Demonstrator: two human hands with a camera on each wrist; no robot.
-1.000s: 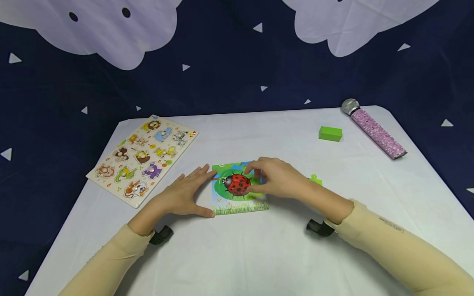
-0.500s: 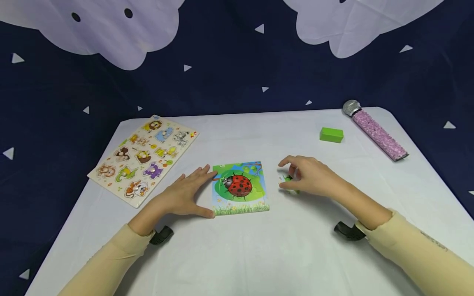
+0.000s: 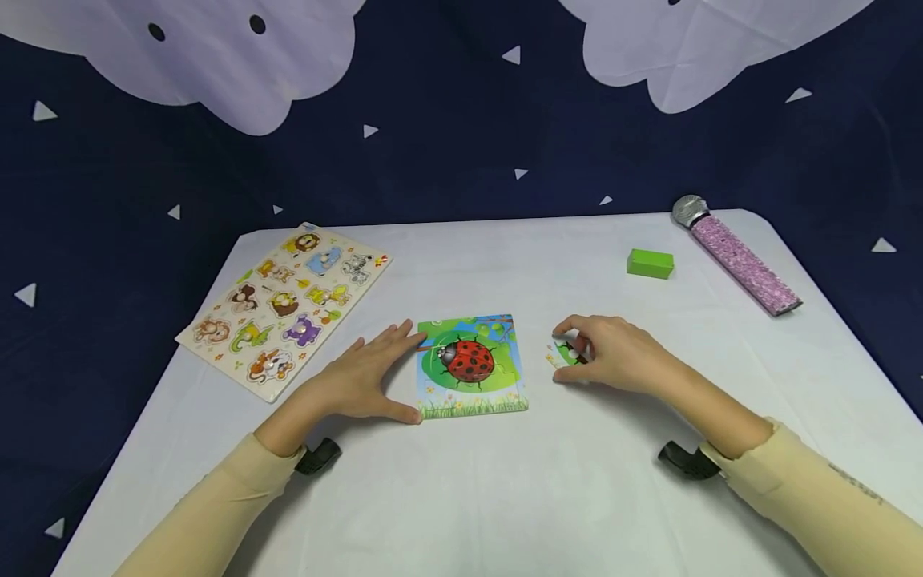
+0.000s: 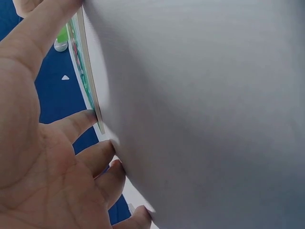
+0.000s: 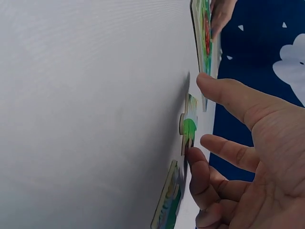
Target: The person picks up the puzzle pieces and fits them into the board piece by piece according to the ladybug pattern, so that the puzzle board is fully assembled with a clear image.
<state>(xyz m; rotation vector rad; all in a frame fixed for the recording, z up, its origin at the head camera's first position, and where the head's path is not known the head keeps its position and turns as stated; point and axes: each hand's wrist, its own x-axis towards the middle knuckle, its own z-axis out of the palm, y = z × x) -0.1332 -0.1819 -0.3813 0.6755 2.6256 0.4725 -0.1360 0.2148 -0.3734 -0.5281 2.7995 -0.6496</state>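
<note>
A square ladybug jigsaw puzzle lies on the white table in front of me. My left hand rests at its left side with fingers spread, index finger and thumb touching that edge. To the right of the puzzle, my right hand is around a loose puzzle piece, with thumb and index finger apart. In the right wrist view the thumb is clear of this puzzle piece, while a bent finger is close to its end; contact is hard to tell. A second loose piece lies nearby, hidden from the head view.
An animal peg puzzle board lies at the left. Farther back on the right are a green block and a pink glittery microphone. A dark blue cloth backdrop hangs behind the table.
My right hand has left the ladybug puzzle and moved right to the loose piece, then slightly nearer me. My left hand has stayed at the puzzle's edge.
</note>
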